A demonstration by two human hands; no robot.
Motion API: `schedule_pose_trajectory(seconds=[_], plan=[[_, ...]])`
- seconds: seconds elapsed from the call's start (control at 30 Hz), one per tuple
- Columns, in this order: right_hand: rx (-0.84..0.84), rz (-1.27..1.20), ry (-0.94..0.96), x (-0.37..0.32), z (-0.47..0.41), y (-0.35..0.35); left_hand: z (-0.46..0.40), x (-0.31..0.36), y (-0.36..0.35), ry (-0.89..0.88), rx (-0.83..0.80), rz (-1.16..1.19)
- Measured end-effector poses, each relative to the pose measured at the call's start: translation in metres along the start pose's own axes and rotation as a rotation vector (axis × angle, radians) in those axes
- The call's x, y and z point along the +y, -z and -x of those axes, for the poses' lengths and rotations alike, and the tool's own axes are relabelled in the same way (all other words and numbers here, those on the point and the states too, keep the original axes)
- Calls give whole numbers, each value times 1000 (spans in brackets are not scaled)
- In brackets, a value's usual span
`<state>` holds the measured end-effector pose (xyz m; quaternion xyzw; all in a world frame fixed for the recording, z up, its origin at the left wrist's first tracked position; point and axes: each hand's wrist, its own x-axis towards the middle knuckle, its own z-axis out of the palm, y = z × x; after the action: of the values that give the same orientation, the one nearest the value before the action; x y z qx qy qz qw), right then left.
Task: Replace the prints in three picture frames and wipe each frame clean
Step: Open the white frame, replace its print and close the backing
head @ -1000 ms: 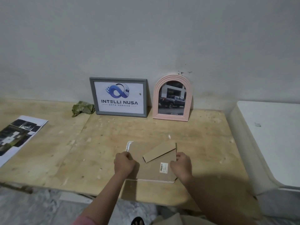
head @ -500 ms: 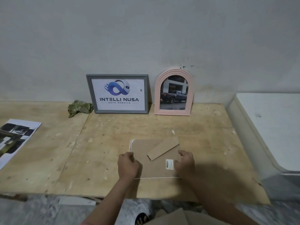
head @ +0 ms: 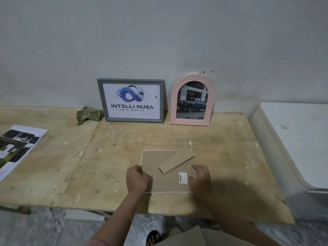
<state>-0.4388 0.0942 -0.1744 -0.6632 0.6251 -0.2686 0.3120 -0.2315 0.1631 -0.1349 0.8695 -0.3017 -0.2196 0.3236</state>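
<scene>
Counting three frames: grey frame (head: pixel 131 100) and pink arched frame (head: pixel 192 101) at the table's (head: pixel 53 157) back edge, white frame (head: pixel 159 167) (face-down) near its front edge; left hand (head: pixel 137 179) curled gripping it, right hand (head: pixel 200 178) loosely bent on its backing.

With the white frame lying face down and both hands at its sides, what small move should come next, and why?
Probably lift the frame and turn it face up. Its brown backing with the stand looks seated, the left hand grips one edge, and the right hand rests on the other.
</scene>
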Motion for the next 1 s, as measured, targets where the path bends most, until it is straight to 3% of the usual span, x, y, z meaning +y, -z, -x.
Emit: schedule_pose_trajectory(seconds=[0.2, 0.3, 0.43, 0.8, 1.0], plan=[[-83, -2, -125, -12, -3, 17, 1, -1, 3, 18, -73, -75], [-211, -28, -288, -13, -9, 32, 2, 0, 11, 71, -148, -124], [-331, 42, -359, -8, -18, 43, -1, -7, 16, 94, -233, -169], [-531, 282, -232, -14, -35, 46, 2, -10, 10, 57, -200, -216], [-622, 297, -247, -21, -31, 53, -1, -6, 9, 88, -241, -223]])
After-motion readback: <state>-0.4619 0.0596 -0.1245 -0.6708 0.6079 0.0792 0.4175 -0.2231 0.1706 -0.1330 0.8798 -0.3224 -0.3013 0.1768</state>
